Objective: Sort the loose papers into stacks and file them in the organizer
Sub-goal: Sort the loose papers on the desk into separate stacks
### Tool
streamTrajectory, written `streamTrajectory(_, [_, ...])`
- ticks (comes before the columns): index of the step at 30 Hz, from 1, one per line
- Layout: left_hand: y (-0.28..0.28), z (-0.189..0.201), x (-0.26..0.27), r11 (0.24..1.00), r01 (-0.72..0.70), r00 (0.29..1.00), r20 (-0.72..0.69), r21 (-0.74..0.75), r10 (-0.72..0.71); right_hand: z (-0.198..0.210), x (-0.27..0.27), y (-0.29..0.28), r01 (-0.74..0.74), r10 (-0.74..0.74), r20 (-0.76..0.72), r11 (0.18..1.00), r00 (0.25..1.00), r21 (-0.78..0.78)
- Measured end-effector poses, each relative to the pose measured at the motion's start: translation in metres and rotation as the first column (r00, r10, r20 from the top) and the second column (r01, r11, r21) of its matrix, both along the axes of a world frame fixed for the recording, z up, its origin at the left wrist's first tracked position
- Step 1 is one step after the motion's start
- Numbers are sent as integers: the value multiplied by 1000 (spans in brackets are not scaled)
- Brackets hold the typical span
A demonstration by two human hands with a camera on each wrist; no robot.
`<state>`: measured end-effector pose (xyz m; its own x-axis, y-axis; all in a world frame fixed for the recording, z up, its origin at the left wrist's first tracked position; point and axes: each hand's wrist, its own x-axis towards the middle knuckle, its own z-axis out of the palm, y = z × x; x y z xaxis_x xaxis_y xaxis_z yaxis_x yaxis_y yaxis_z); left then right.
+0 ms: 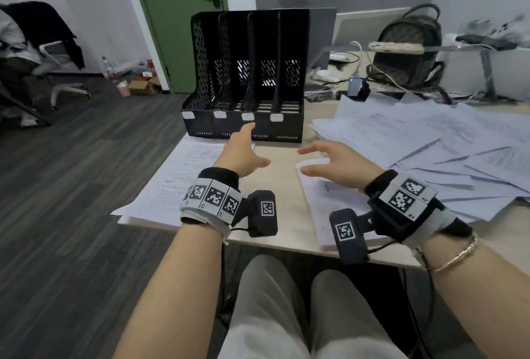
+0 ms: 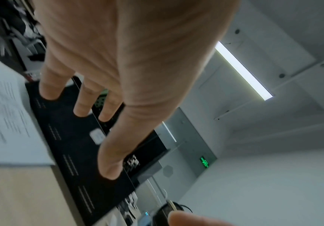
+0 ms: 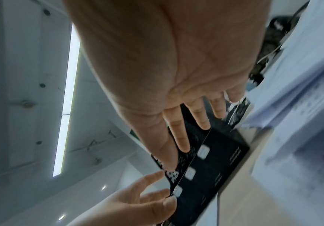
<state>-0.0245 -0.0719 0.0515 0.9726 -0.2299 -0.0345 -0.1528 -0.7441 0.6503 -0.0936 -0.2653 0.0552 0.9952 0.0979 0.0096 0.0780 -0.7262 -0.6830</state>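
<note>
A black mesh file organizer [image 1: 246,77] with several empty slots stands at the desk's far edge. A paper stack [image 1: 177,183] lies at the near left, another stack [image 1: 324,203] under my right wrist, and a big loose heap of sheets [image 1: 424,146] spreads at the right. My left hand [image 1: 243,149] hovers with straight fingers reaching toward the organizer's front [image 2: 74,146], holding nothing. My right hand [image 1: 329,158] floats above the desk with spread, relaxed fingers, empty too. The right wrist view shows both hands' fingers [image 3: 182,137] in front of the organizer [image 3: 215,160].
The desk [image 1: 284,186] is light wood; its near edge runs by my knees. A backpack [image 1: 407,52], cables and a charger lie behind the paper heap. An office chair [image 1: 37,52] and boxes stand on the floor at left, by a green door [image 1: 177,14].
</note>
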Motion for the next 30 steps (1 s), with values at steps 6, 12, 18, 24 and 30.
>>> streamTrajectory(6, [-45, -1, -9, 990, 122, 992, -25, -75, -124, -6, 0, -53, 129, -136, -72, 987, 988, -99])
streamTrajectory(12, [-74, 0, -17, 975, 142, 988, -34, -172, -150, -18, 5, -71, 116, -149, -184, 977, 972, -177])
streamTrajectory(18, [-85, 2, -22, 972, 163, 985, -28, -169, -170, -21, 10, -80, 140, -191, -217, 963, 957, -230])
streamTrajectory(24, [-91, 0, -21, 967, 159, 984, -48, -200, -172, -28, 12, -91, 152, -194, -166, 960, 967, -236])
streamTrajectory(30, [-98, -8, -18, 959, 188, 976, -64, -212, -206, -38, 17, -91, 119, -228, -236, 908, 945, -401])
